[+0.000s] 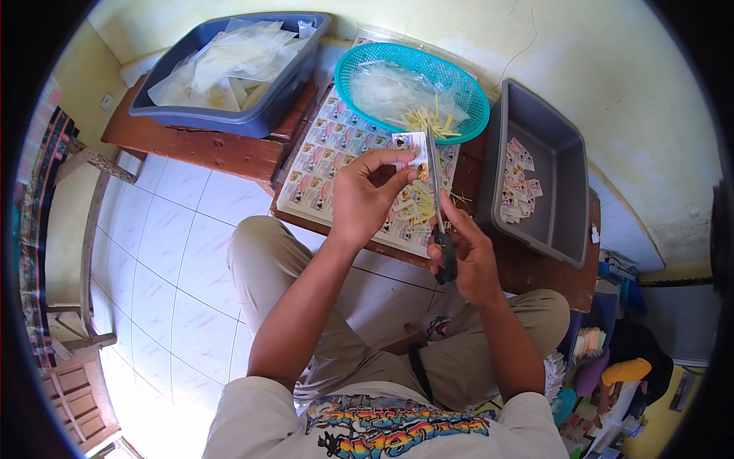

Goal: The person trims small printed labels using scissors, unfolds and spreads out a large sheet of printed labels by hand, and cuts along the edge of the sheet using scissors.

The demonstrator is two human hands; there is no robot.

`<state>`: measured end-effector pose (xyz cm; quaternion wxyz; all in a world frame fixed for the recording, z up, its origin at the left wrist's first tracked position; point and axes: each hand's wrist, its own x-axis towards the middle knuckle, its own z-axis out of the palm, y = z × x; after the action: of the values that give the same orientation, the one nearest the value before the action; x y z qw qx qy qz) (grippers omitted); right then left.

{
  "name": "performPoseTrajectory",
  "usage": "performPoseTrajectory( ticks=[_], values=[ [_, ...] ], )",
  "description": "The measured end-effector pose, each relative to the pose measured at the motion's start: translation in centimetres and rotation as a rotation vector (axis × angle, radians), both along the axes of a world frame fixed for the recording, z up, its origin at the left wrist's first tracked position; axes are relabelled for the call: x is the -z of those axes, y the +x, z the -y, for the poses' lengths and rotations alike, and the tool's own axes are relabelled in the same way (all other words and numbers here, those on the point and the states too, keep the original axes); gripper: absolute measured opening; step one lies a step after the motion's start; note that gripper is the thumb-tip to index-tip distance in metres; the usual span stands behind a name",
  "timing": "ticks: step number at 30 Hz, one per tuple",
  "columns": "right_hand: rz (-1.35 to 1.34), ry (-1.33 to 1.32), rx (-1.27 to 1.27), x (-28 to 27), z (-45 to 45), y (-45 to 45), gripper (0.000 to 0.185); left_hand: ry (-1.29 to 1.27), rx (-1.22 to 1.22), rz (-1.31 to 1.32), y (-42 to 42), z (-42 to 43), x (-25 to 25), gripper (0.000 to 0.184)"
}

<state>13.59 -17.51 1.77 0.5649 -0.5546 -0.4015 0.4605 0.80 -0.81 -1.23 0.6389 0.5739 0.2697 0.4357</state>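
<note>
Between the thumb and fingers of my left hand (368, 190) is a small printed label (413, 145), held upright over the bench. My right hand (468, 249) grips black-handled scissors (447, 256), whose blades point away from me along the label's right edge. Whether the blades are fully closed is hard to see. Beneath both hands lie printed label sheets (310, 180) in a stack, with thin yellowish paper strips (417, 210) scattered on top. Just beyond the label stands a turquoise basket (480, 115) containing clear plastic pieces and more yellow strips.
A blue-grey tub (267, 126) full of translucent plastic bags sits at the far left. On the right, a grey tray (550, 145) holds cut labels (520, 187). The wooden bench (122, 126) runs along the wall. Another person (642, 367) is at the lower right.
</note>
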Motion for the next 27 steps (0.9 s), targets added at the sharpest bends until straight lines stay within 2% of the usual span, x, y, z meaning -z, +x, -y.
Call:
performPoseTrajectory(
  ticks=[27],
  values=[
    [-0.023, 0.01, 0.004, 0.49, 0.04, -0.06, 0.085, 0.0, 0.008, 0.032, -0.07, 0.12, -0.14, 0.023]
  ],
)
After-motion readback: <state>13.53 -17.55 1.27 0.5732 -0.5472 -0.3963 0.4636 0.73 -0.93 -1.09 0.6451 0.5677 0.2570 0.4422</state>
